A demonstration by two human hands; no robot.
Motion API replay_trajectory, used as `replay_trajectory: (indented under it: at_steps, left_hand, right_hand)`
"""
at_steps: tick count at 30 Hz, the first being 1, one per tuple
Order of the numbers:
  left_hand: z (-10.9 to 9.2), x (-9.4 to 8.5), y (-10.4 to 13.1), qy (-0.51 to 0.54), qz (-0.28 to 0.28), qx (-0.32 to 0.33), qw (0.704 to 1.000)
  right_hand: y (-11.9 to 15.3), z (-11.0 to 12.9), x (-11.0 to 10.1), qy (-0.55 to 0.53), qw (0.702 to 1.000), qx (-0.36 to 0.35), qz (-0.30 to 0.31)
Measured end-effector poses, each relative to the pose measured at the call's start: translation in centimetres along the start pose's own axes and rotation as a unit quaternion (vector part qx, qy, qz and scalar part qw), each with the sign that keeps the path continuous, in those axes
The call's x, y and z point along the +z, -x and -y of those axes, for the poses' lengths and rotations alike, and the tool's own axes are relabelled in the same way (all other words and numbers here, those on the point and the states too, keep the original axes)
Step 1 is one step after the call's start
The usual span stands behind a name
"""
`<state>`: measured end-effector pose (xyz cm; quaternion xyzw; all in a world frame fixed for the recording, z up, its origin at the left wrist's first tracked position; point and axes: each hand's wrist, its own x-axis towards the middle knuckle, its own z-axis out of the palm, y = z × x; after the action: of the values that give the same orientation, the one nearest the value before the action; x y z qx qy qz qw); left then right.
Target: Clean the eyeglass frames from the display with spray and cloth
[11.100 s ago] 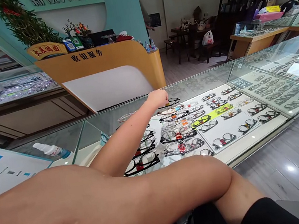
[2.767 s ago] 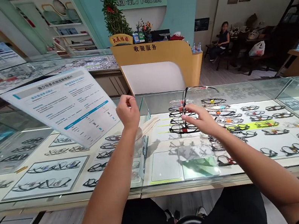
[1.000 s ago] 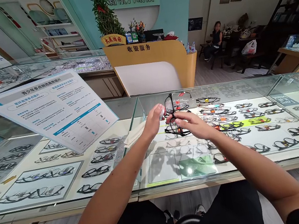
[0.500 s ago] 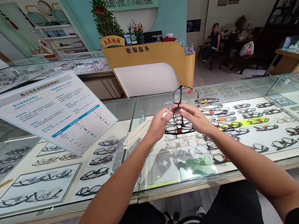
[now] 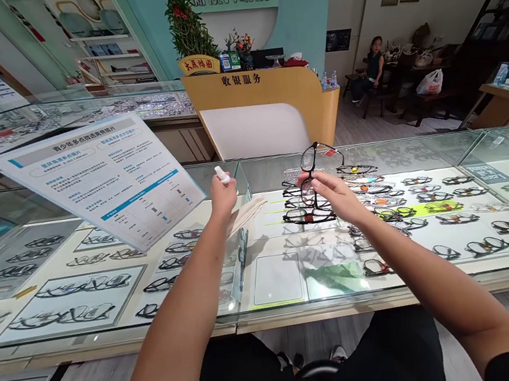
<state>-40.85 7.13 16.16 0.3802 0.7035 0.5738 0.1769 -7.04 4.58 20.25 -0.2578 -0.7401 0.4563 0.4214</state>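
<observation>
My right hand is closed on a pair of dark-framed eyeglasses, pinched near the middle and held on end above the glass counter. Out to the left, my left hand is closed around a small white spray bottle, whose top sticks up out of the fist. Just below and right of that hand lies a folded beige cloth on the counter. Beneath the glass, rows of eyeglass frames are laid out under and around the held pair.
A large printed sheet stands tilted on the counter at the left. Behind is a wooden cashier desk with a plant on it. A person sits at the back right beside a white plastic bag.
My left hand has moved away from the eyeglasses to the left, and the white bottle now shows clearly in it. My right hand still holds the eyeglasses in nearly the same place.
</observation>
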Motion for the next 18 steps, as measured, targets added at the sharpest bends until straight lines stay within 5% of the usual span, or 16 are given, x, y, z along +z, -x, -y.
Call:
replay_trajectory:
  at_steps: [6, 10, 14, 16, 18]
  left_hand:
    - [0.5, -0.3, 0.3, -0.039, 0.001, -0.001, 0.999]
    - [-0.6, 0.0, 1.0, -0.062, -0.053, 0.023, 0.996]
    - [-4.7, -0.2, 3.8, -0.041, -0.152, 0.206, 0.966]
    - [-7.8, -0.7, 7.3, 0.024, -0.063, 0.284, 0.956]
    - [-10.5, -1.8, 12.1, 0.095, 0.100, 0.301, 0.943]
  right_hand:
    - [-0.1, -0.1, 0.0, -0.003, 1.000, 0.000, 0.001]
    - [-0.2, 0.0, -0.2, -0.003, 1.000, -0.017, -0.012]
    - [-0.3, 0.2, -0.5, -0.004, 0.999, -0.032, -0.024]
    - [-0.4, 0.2, -0.7, -0.002, 0.999, -0.034, -0.032]
    - [-0.5, 0.1, -0.9, -0.002, 0.999, -0.036, -0.034]
